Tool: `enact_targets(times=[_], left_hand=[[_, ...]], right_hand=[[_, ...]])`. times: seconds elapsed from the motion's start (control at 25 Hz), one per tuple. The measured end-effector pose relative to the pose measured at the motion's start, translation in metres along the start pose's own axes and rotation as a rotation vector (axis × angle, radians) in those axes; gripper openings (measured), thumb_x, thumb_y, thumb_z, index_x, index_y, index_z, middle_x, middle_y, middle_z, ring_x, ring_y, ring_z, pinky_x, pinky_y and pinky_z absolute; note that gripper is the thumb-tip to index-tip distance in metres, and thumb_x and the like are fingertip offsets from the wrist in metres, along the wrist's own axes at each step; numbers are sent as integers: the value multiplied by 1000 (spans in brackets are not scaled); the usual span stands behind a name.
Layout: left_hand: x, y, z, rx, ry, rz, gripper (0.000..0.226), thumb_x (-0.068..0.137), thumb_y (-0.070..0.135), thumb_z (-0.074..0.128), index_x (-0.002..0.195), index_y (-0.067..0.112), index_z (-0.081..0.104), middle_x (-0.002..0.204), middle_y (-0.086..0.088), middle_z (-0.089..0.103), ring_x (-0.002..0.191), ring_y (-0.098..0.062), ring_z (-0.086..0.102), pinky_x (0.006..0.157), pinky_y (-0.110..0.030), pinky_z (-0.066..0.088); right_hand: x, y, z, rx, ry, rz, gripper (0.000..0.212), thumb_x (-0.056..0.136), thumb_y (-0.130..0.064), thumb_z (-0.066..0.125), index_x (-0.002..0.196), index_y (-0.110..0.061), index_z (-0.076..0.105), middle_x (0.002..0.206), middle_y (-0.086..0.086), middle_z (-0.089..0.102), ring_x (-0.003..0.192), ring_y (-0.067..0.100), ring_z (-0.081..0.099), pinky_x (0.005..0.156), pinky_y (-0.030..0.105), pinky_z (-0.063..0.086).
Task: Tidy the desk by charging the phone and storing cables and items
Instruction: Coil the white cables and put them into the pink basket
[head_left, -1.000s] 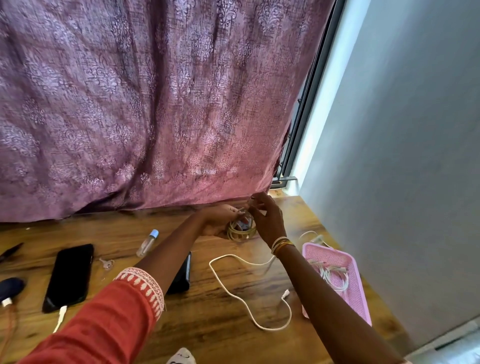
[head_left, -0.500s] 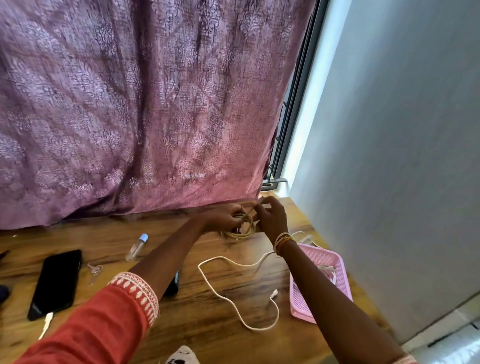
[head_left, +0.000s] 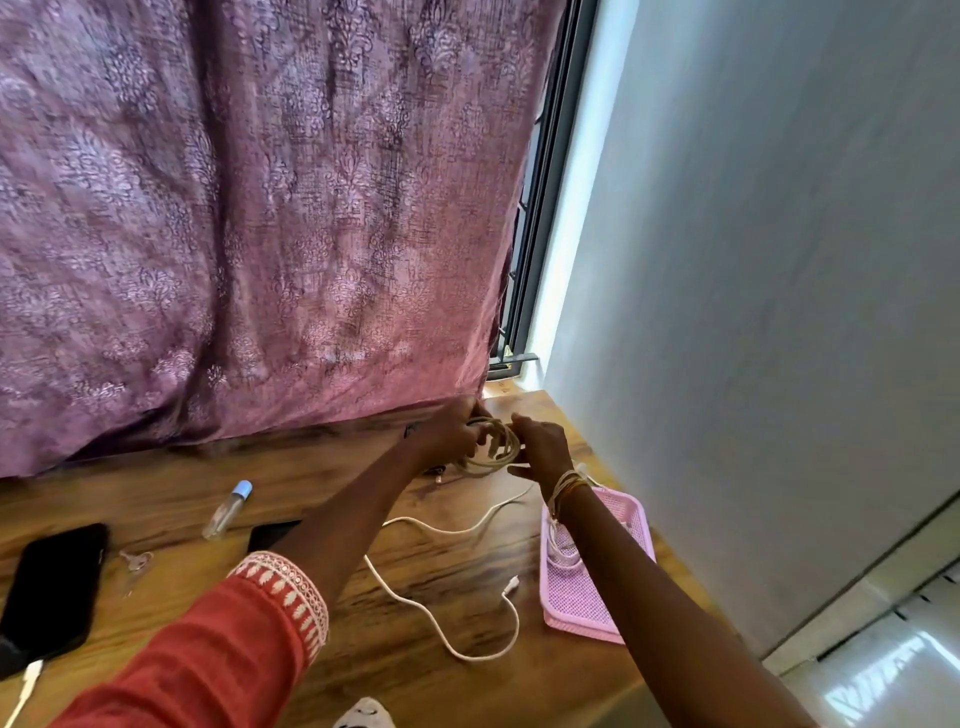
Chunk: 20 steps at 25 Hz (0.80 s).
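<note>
at the far right of the surface (head_left: 363, 644), the left hand (head_left: 447, 434) and right hand (head_left: 540, 447) both grip a cream cable coil (head_left: 491, 454), looking fuller and lifted higher than a second ago. it seems nearly ready for the pink basket (head_left: 576, 603) near right; a white cable (head_left: 441, 623) lies loose.
</note>
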<state>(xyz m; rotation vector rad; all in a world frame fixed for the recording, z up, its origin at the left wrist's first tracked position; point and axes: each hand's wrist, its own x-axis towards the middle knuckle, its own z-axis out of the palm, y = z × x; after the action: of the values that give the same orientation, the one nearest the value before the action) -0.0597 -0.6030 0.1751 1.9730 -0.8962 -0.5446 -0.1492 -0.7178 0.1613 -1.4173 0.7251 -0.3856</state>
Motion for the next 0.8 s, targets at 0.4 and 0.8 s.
enact_targets(times=[0.4,0.8], left_hand=[[17,0,57,-133,-24,-39,17,95,3,47,94,2,64,67,-6,58,41,-5,54,40,-20,47],[26,-6,153,-151,-125,-162,18,96,8,50,95,-3,64,69,-14,58,47,-16,58,47,-30,53]], right_hand=[[-2,21,-73,353,-341,303,25,86,-1,50,96,-15,68,77,-3,71,77,7,65,77,28,45],[-5,71,-125,-144,213,-111,14,91,-18,61,86,-6,68,76,13,70,63,20,67,62,31,56]])
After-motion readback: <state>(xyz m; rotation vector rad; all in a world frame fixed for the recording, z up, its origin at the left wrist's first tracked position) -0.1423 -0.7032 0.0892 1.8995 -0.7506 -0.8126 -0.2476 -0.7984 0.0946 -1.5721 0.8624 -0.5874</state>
